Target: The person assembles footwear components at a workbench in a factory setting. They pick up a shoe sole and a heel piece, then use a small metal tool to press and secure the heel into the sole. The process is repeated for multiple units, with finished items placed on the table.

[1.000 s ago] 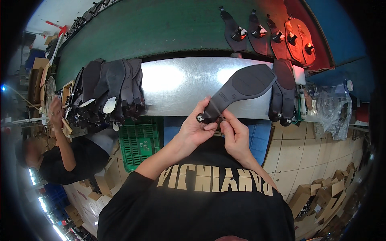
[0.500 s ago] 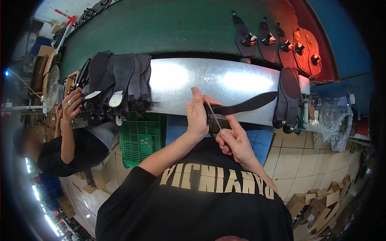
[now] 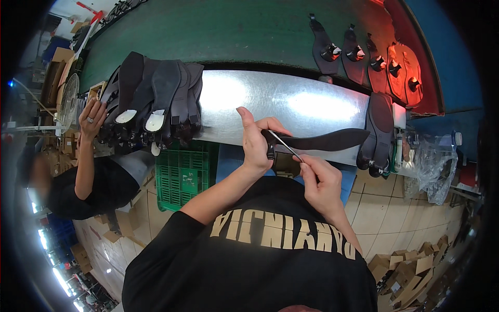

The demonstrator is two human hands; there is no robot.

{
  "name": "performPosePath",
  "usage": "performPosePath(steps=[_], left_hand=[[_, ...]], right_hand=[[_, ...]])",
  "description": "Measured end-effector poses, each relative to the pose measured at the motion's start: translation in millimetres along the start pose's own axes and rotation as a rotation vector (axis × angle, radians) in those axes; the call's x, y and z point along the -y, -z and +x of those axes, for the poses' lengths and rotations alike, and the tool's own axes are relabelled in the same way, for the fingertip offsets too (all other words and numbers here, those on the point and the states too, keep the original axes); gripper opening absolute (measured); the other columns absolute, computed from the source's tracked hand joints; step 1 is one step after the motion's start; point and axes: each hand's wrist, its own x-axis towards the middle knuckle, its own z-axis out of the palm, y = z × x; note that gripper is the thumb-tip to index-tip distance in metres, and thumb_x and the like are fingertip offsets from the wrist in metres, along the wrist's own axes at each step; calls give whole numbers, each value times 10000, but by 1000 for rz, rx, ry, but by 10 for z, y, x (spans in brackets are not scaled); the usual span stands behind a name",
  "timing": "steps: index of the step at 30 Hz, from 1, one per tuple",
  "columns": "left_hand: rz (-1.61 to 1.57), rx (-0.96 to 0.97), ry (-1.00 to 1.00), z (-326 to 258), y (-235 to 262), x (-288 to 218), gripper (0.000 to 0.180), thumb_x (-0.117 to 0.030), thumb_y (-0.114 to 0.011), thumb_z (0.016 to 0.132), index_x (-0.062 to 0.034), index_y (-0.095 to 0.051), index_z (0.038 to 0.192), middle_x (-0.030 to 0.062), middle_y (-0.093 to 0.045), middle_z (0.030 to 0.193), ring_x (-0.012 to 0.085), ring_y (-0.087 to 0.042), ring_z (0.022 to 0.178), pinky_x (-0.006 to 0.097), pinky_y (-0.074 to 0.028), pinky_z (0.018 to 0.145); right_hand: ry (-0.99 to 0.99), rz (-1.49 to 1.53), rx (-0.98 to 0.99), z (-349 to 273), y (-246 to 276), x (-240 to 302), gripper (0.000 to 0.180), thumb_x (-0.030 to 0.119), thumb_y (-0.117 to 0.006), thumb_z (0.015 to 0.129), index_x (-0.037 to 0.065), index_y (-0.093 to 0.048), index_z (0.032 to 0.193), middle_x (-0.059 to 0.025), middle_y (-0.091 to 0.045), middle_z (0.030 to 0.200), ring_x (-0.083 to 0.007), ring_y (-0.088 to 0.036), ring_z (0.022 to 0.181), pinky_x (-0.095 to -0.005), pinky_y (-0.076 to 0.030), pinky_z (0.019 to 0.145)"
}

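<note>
My left hand is wrapped round one end of a dark sandal, its thumb pointing up. The long flat sole stretches to the right over the metal plate. In my right hand, a thin metal rod is pinched between thumb and fingers. The rod slants up and left, its far tip by the sandal's end in my left hand. The exact spot the tip touches is too small to make out.
A shiny metal plate edges the green belt. Stacked dark sandals lie left, more sandals right. Several sandals sit on the belt under red light. Below are a green crate and cartons. A co-worker's hand is left.
My right hand has shifted right and slightly up, and the rod now lies at a flatter slant. My left hand keeps its hold on the sandal. The co-worker's hand has moved a little left.
</note>
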Motion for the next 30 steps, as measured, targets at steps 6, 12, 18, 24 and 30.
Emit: performPosePath(steps=[6, 12, 18, 24, 30], left_hand=[[-95, -46, 79, -5, -108, -69, 902, -756, -102, 877, -31, -520, 540, 60, -506, 567, 145, -460, 464, 243, -361, 429], [-165, -35, 188, 46, 10, -29, 846, -773, -192, 862, -69, -538, 545, 40, -545, 549, 117, -477, 484, 221, -384, 487], [-569, -120, 562, 64, -117, -112, 671, -780, -441, 785, -163, -439, 522, 28, -544, 568, 174, -537, 526, 288, -448, 538], [-410, -28, 379, 76, -20, 145, 658, -752, -427, 810, -129, -478, 608, 47, -593, 698, 190, -592, 627, 326, -490, 584], [-328, -158, 345, 53, -152, 153, 694, -742, -380, 841, -77, -527, 707, 62, -557, 627, 194, -585, 550, 317, -499, 500]], right_hand=[[146, -180, -22, -1, -109, 35, 114, -16, -588, 834, 0, -611, 945, -134, -618, 798, -299, -618, 657, -345, -481, 565], [218, -152, 82, -17, -57, 108, 123, -9, -603, 830, 10, -608, 951, -125, -612, 778, -289, -612, 639, -344, -479, 553], [-100, 53, -103, 39, -45, 217, 294, -18, -563, 866, 12, -604, 1156, -134, -642, 757, -180, -635, 603, -286, -491, 578], [72, -147, -75, 95, -115, 65, 433, -16, -567, 855, 48, -536, 1282, -174, -650, 847, -286, -645, 668, -335, -509, 611], [35, -218, -90, 147, -165, 140, 436, -4, -573, 851, 52, -519, 1280, -175, -644, 834, -323, -650, 689, -377, -503, 600]])
